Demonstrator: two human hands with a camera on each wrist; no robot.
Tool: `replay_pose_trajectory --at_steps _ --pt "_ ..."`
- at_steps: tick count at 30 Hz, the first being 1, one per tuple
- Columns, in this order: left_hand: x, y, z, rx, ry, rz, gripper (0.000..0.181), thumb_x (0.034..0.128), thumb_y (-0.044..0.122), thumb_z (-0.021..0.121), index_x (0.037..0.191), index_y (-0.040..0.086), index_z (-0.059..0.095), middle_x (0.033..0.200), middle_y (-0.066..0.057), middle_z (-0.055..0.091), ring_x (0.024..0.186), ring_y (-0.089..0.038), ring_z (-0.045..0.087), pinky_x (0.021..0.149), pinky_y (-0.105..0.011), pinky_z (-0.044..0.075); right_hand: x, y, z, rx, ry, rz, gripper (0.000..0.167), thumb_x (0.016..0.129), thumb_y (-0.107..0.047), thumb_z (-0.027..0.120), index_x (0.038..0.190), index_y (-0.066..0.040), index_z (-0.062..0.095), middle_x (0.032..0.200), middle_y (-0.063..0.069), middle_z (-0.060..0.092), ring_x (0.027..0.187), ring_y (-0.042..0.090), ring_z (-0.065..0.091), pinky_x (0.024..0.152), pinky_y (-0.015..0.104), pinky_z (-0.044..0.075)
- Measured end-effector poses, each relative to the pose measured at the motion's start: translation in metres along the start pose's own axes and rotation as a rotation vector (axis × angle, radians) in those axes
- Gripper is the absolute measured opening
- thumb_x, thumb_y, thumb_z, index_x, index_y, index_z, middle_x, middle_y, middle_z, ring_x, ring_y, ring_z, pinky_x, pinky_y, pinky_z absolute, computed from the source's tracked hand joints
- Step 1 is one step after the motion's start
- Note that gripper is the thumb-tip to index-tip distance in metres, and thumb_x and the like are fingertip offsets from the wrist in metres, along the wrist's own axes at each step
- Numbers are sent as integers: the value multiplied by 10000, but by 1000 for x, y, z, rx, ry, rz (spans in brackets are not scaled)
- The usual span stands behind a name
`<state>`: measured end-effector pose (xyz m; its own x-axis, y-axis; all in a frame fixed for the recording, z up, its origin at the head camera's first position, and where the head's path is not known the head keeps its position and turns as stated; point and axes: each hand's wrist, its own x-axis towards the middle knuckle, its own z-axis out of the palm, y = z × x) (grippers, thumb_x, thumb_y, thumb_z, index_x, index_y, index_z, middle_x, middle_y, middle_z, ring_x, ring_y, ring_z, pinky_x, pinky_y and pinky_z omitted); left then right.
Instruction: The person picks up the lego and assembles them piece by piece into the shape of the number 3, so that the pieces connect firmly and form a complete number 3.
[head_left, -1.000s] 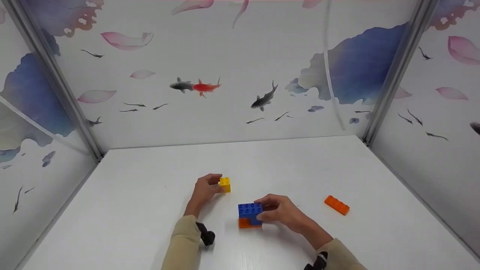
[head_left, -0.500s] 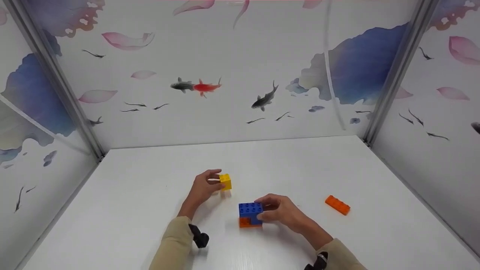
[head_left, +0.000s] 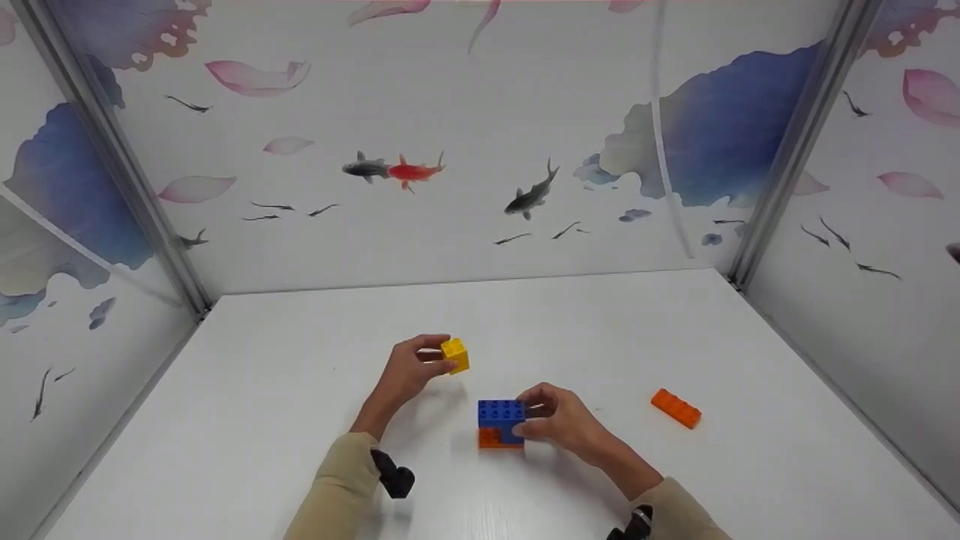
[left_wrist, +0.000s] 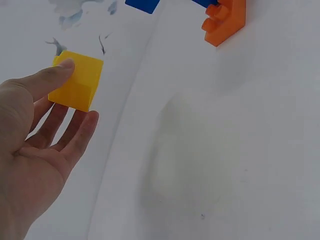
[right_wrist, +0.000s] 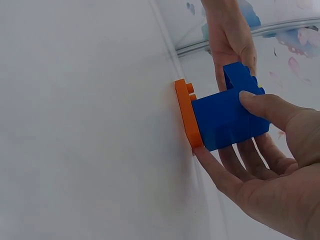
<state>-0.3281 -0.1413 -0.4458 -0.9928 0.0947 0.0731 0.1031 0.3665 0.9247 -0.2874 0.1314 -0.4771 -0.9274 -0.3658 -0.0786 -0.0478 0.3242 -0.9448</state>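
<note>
My left hand (head_left: 409,369) pinches a small yellow toy brick (head_left: 454,355) between thumb and fingers, held above the table. In the left wrist view the thumb lies on one face of the yellow brick (left_wrist: 77,82). My right hand (head_left: 564,421) grips a block of blue bricks (head_left: 501,411) joined onto a flat orange brick (head_left: 489,439), which stands on the table. From the right wrist view, the upper blue brick (right_wrist: 240,75) juts out over the orange base (right_wrist: 186,112), leaving a gap above its bare studs. The yellow brick is mostly hidden there.
A loose orange brick (head_left: 676,409) lies on the white table (head_left: 585,330) to the right of my right hand. Printed panels (head_left: 465,247) with metal corner posts (head_left: 780,150) enclose the table at the back and sides.
My left hand has lifted the yellow brick off the table and tilted it, shifting slightly right and away. My right hand and the blue and orange stack have stayed in place.
</note>
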Motion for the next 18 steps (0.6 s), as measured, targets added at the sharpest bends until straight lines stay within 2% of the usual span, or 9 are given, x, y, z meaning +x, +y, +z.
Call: replay_pose_trajectory --at_steps 7,11,18 --pt "-8 8 0 -10 -65 38 450 894 253 763 1292 72 659 1287 -150 649 1167 -307 656 1003 -403 559 0 0 0 10 -7 -9 420 815 -185 831 1164 -86 619 1201 75 672 1124 213 638 981 380 568" --pt "-12 12 2 -38 -100 70 446 899 246 753 1296 69 650 1288 -147 645 1187 -315 644 1002 -401 560 -1 -1 -1 18 -14 -16 410 819 -182 828 1160 -84 624 1202 78 672 1113 212 638 976 368 569" --pt "-24 23 15 -73 -164 157 513 909 270 743 1361 73 598 1342 -142 613 1220 -305 626 973 -335 572 -1 0 -2 59 -26 -23 383 829 -173 821 1152 -82 638 1214 81 677 1096 211 640 955 355 582"
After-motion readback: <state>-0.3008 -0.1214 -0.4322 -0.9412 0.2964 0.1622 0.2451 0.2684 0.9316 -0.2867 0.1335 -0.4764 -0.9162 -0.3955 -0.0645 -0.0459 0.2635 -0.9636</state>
